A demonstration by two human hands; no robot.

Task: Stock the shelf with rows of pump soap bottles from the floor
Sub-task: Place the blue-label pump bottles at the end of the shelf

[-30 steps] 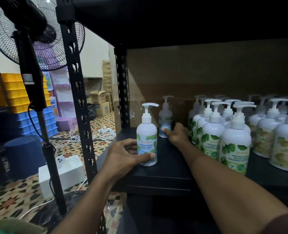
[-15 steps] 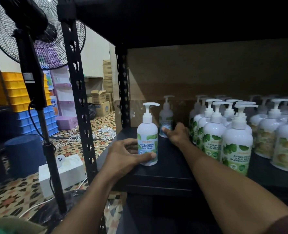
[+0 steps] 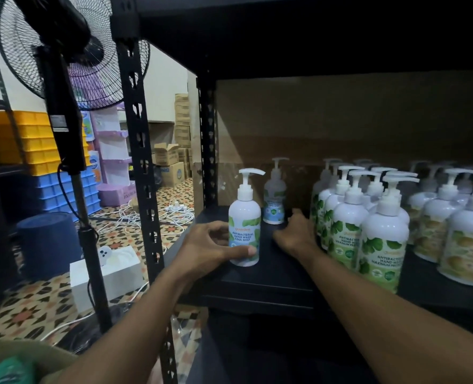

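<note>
A white cool mint pump bottle (image 3: 245, 217) stands upright near the front left of the black shelf (image 3: 271, 275). My left hand (image 3: 207, 245) grips its lower body, thumb across the label. A second cool mint bottle (image 3: 274, 200) stands further back by the cardboard rear wall. My right hand (image 3: 296, 234) hovers low over the shelf just right of that bottle, apart from it, fingers loosely bent and holding nothing. Rows of green-leaf pump bottles (image 3: 351, 225) stand right beside this hand. Rows of yellow-label bottles (image 3: 451, 231) fill the far right.
The shelf's black upright post (image 3: 138, 162) rises at the left. A standing fan (image 3: 63, 79) is beside it on a pole. On the patterned floor lie a white box (image 3: 113, 270), white cables (image 3: 146, 217) and a blue stool (image 3: 47, 239). Crates (image 3: 36, 151) and cardboard boxes (image 3: 169, 162) stand behind.
My right hand has let go of the rear cool mint bottle and drawn back a little toward the front. My left hand keeps hold of the front bottle.
</note>
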